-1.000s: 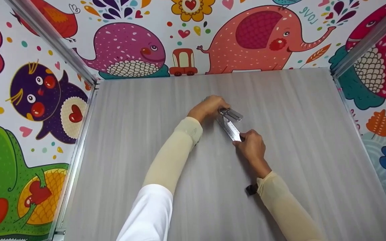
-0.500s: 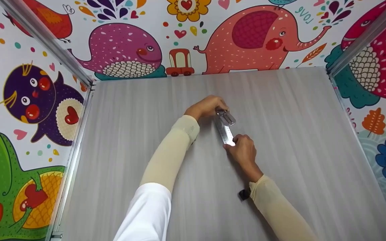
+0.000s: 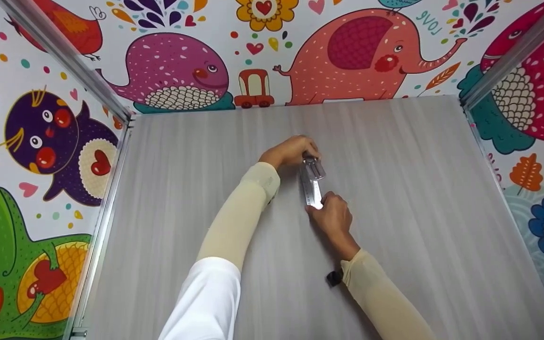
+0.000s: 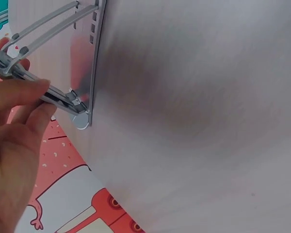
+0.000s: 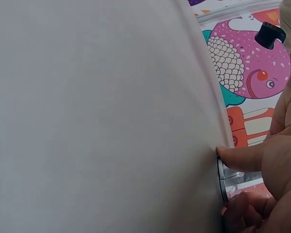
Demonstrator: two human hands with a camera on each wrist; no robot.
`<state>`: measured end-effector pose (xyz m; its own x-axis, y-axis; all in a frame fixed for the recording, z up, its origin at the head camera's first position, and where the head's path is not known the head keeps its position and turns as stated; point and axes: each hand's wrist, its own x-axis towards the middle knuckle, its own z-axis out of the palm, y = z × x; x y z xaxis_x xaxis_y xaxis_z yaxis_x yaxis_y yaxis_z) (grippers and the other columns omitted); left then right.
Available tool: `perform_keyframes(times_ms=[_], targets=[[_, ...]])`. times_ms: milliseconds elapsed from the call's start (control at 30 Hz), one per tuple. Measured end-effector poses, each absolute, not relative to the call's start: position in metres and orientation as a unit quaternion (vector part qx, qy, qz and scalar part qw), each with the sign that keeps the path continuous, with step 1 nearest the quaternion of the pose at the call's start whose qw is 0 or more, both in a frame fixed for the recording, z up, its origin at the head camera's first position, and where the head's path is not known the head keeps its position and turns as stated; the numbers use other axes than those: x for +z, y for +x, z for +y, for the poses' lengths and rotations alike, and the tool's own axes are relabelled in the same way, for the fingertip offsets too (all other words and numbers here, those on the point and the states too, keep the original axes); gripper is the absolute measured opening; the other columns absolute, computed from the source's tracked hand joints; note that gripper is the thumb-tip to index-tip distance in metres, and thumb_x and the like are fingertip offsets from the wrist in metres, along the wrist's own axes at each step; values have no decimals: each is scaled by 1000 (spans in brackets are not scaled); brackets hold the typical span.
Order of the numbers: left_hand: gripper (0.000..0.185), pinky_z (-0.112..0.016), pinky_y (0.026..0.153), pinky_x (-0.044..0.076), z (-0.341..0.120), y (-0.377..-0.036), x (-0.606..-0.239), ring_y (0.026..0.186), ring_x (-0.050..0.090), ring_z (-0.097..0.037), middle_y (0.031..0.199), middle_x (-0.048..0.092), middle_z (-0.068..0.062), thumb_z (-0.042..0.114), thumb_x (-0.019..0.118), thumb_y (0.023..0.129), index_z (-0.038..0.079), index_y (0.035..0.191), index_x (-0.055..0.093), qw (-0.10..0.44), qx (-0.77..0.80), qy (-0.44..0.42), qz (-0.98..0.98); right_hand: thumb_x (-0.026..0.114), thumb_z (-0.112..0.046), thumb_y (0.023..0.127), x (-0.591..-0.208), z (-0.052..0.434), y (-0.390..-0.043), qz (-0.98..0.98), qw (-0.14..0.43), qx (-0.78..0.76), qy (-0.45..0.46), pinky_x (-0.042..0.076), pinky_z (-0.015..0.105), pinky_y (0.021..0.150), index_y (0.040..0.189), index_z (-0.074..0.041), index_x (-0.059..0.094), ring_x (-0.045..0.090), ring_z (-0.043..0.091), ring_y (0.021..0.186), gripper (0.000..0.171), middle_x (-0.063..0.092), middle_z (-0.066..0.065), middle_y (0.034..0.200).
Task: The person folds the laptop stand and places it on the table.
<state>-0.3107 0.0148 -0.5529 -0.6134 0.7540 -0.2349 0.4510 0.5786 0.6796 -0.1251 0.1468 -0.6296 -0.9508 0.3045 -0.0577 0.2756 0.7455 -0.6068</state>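
Note:
A folding metal stand, of the laptop-stand kind [image 3: 313,193], lies at the middle of the table. In the left wrist view it has a shiny slotted base [image 4: 83,60], two thin rods [image 4: 53,35] and a hinged upper arm raised at a slant. My left hand [image 3: 293,148] pinches this upper arm between thumb and fingers at the far side. My right hand [image 3: 335,217] holds the near end of the base. In the right wrist view the thumb of the right hand [image 5: 276,167] presses at the base's edge, and its curled fingers lie at the other side.
The grey wood-grain table [image 3: 196,189] spreads out around the stand. Walls printed with cartoon animals [image 3: 361,56] rise at the back and both sides, with metal posts [image 3: 73,61] at the corners. A small black piece [image 3: 334,278] hangs at the right wrist.
The stand has turned, its near end swinging to the left, and now points more straight toward me. My right hand has moved left and slightly nearer with it; the left hand has barely shifted.

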Motion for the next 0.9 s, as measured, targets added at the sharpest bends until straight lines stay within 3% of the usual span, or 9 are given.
perform_keyframes(times_ms=[200,633,900], targets=[[31,-31,103,51,12,-310,-552,110,60,-15,121,70,2,12,77,89,22,118,78,265,289,348,852,89,-30,72,-628,137,-125,-931,16,326,-163,45,45,54,85,-5,65,61,27,64,37,69,12,76],[35,-31,106,50,12,-310,-554,113,59,-14,123,69,2,5,78,86,21,117,79,266,294,342,852,91,-35,71,-628,139,-128,-935,7,317,-159,41,41,51,83,-7,66,60,25,62,40,68,9,73],[56,-37,117,40,10,-300,-562,139,51,-21,148,58,-3,-15,65,89,21,132,70,229,290,322,872,92,-42,71,-625,146,-127,-938,-6,317,-138,44,44,53,82,-8,66,61,25,63,44,69,9,74]])
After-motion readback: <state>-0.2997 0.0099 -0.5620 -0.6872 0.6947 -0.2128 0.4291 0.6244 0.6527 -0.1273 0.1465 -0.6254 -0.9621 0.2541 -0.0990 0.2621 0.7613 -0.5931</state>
